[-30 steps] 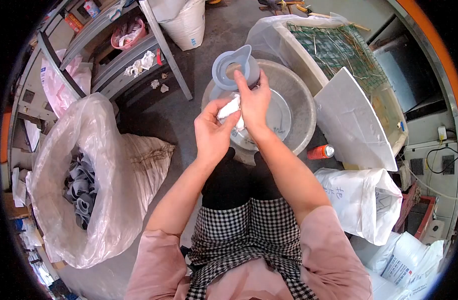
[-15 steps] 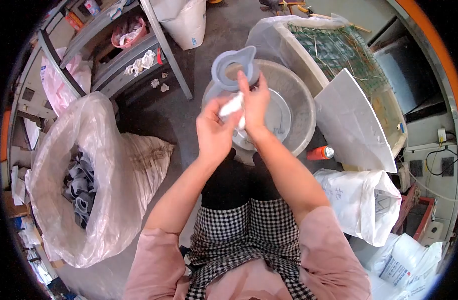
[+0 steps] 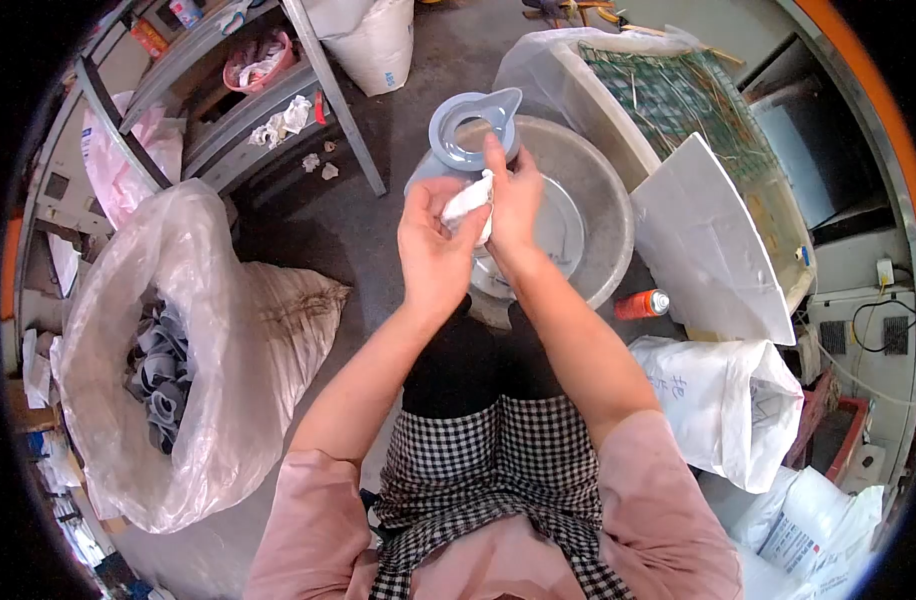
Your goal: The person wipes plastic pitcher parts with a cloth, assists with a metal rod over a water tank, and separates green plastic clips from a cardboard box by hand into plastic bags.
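Note:
A blue-grey plastic part [image 3: 444, 132] with a round ring and a pointed spout-like end is held up over the large grey basin [image 3: 610, 215]. My right hand [image 3: 515, 210] grips its near side, with one finger lying along the ring's edge. My left hand [image 3: 430, 245] is closed around a crumpled white cloth [image 3: 465, 203], close against my right hand and the near side of the part. Whether the white piece is cloth or paper is hard to tell. My fingers hide the part's lower portion.
On the left stands a big clear plastic bag [image 3: 228, 350] with several grey plastic parts [image 3: 163, 375] inside. An orange spray can [image 3: 641, 304], a white board [image 3: 713, 240] and a white sack [image 3: 713, 405] are on the right. A metal shelf [image 3: 263, 110] stands at back left.
The plastic part has moved slightly right and up, and its ring has tilted a little. My left hand and the white cloth have shifted slightly; both hands keep their holds.

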`<state>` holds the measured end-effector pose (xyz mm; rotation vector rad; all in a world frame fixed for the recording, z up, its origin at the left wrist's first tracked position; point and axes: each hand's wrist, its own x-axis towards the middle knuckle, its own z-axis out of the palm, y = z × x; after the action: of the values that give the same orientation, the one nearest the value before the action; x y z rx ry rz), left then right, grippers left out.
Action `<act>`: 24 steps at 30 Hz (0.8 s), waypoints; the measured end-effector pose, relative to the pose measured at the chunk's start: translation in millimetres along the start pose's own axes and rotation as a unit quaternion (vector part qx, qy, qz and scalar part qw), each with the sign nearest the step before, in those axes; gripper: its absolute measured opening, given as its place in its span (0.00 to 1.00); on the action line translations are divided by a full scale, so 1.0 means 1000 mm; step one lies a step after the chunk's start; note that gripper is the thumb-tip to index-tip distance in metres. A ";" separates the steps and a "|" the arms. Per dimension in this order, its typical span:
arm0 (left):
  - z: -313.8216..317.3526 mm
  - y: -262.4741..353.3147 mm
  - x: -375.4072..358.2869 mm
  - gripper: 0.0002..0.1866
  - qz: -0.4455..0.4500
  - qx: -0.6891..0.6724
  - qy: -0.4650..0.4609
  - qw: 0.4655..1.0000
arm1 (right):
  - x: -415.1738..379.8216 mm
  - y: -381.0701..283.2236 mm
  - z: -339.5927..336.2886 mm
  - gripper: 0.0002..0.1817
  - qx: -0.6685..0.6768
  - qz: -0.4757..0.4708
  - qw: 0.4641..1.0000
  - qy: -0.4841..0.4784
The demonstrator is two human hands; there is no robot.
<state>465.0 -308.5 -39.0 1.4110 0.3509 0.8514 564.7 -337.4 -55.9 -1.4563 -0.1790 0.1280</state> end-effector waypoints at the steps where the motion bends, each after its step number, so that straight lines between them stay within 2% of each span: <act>1: 0.002 0.000 -0.005 0.18 -0.001 0.028 -0.003 1.000 | -0.003 -0.006 -0.001 0.22 0.025 0.001 1.000 -0.003; 5: 0.005 -0.001 -0.014 0.18 0.009 0.061 0.000 0.998 | 0.001 -0.001 -0.003 0.23 0.048 -0.018 0.999 0.003; 7: 0.006 0.007 -0.018 0.18 -0.040 0.046 -0.043 0.997 | 0.009 0.010 -0.001 0.22 0.064 -0.005 0.998 0.016; 8: 0.004 0.006 -0.018 0.17 -0.068 -0.016 -0.063 0.996 | 0.012 0.015 -0.001 0.22 0.078 0.008 0.997 0.029; 9: 0.001 0.005 -0.014 0.17 -0.066 -0.015 -0.063 0.996 | 0.010 0.009 -0.001 0.22 0.079 0.006 0.996 0.029; 11: -0.008 0.004 -0.004 0.17 -0.153 -0.244 -0.001 0.958 | 0.001 -0.007 -0.002 0.21 0.076 0.002 0.997 0.009; 12: -0.011 0.007 0.001 0.17 -0.129 -0.253 0.028 0.958 | 0.001 -0.006 0.000 0.21 0.076 0.003 0.997 0.010; 13: -0.014 0.011 0.005 0.17 -0.129 -0.210 0.051 0.968 | 0.000 -0.005 0.001 0.21 0.114 0.030 0.993 0.006; 15: -0.015 0.012 0.006 0.18 -0.122 -0.131 0.035 0.983 | 0.001 0.001 0.002 0.21 0.149 0.060 0.987 0.002; 19: -0.002 0.002 -0.003 0.19 -0.040 -0.082 -0.011 0.996 | 0.003 0.000 0.001 0.22 0.122 0.015 0.992 -0.002; 23: 0.003 -0.006 -0.007 0.18 -0.028 -0.034 -0.029 0.999 | 0.003 0.005 -0.002 0.23 0.032 -0.038 0.998 0.028; 24: 0.001 -0.006 -0.008 0.18 -0.024 -0.028 -0.037 0.999 | 0.002 0.003 -0.006 0.22 0.030 -0.039 0.999 0.005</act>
<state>462.4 -314.7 -47.0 1.3733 0.3003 0.7621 568.4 -342.9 -59.1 -1.3884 -0.2208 0.0617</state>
